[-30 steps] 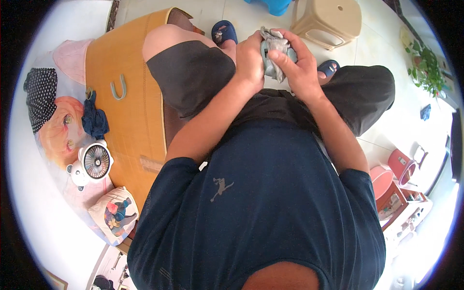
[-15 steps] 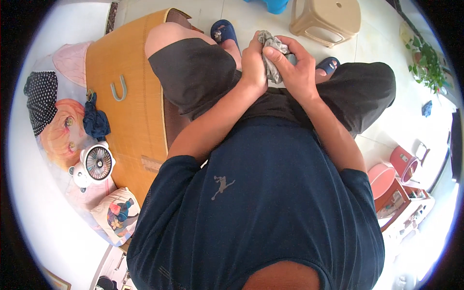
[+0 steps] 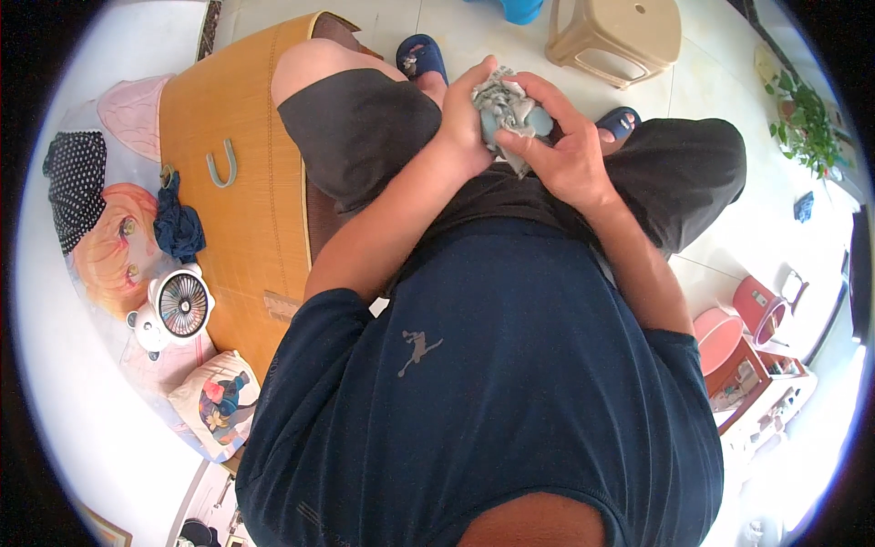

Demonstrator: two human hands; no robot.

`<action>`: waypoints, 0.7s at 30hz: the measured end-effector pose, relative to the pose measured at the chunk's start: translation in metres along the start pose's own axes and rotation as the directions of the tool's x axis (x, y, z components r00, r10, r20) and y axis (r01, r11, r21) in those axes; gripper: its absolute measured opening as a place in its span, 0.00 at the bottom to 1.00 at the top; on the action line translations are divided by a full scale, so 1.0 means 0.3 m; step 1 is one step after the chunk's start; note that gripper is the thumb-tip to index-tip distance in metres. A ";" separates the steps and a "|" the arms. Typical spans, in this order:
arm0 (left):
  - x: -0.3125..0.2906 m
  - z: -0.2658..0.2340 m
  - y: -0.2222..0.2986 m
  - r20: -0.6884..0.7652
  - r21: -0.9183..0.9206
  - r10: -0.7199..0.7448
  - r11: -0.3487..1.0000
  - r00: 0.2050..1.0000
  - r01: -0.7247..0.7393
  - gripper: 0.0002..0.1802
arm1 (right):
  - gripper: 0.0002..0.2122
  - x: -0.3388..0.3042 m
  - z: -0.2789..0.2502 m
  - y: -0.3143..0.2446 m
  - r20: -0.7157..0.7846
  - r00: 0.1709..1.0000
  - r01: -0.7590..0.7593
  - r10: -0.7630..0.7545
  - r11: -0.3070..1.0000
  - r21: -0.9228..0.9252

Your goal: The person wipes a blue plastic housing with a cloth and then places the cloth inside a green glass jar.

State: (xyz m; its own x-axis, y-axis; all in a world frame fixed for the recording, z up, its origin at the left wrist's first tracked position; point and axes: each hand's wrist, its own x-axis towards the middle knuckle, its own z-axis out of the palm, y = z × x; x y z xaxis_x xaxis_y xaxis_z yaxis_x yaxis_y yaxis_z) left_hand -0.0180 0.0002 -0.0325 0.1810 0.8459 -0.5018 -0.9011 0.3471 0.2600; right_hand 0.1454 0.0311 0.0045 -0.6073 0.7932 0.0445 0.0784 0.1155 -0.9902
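Above my lap I hold a crumpled grey-and-white cloth point(image 3: 499, 88), bunched around a pale blue rounded object point(image 3: 538, 122) that partly shows between its folds. From the left, my left hand point(image 3: 466, 118) cups the cloth, its fingers mostly hidden behind. My right hand point(image 3: 567, 150) is closed round the other side, thumb pressed on the front of the bundle beside the blue object. What kind of thing the blue object is, I cannot make out.
On my left lies a tan mat point(image 3: 239, 109) with a grey U-shaped piece point(image 3: 221, 164). Beyond it are a dark blue cloth point(image 3: 179, 223), a small white fan point(image 3: 182, 303) and a printed bag point(image 3: 217, 401). A beige stool point(image 3: 615, 41) stands ahead; pink basins point(image 3: 720, 339) are at right.
The cloth bundle has turned and spread in my hands, and more of the pale blue object now shows. My right hand has shifted slightly right and lower, the thumb lower on the bundle.
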 end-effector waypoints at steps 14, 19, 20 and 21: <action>-0.049 0.068 -0.115 0.238 0.904 0.768 0.048 0.594 -0.424 0.17 | 0.16 0.070 0.059 -0.013 -0.339 0.927 -0.143 0.159 0.987 0.071; -0.044 0.090 -0.089 0.478 0.799 0.806 -0.234 0.349 -0.554 0.17 | 0.14 0.111 0.076 -0.016 -0.510 0.851 -0.174 0.125 0.984 -0.050; -0.050 0.104 -0.081 0.461 0.823 0.785 -0.202 0.415 -0.531 0.16 | 0.14 0.117 0.072 0.001 -0.516 0.848 -0.175 0.125 0.983 -0.049; -0.038 0.103 -0.072 0.517 0.787 0.770 -0.256 0.373 -0.562 0.14 | 0.13 0.125 0.074 0.008 -0.503 0.827 -0.199 0.251 0.968 0.155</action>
State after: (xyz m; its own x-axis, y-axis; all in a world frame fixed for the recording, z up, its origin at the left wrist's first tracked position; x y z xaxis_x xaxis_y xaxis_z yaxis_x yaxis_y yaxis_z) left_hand 0.0115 -0.0043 -0.0071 -0.4225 0.7925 0.4399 0.4395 -0.2453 0.8641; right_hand 0.1053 0.0480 0.0009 -0.0852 0.9858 -0.1448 0.0740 -0.1387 -0.9876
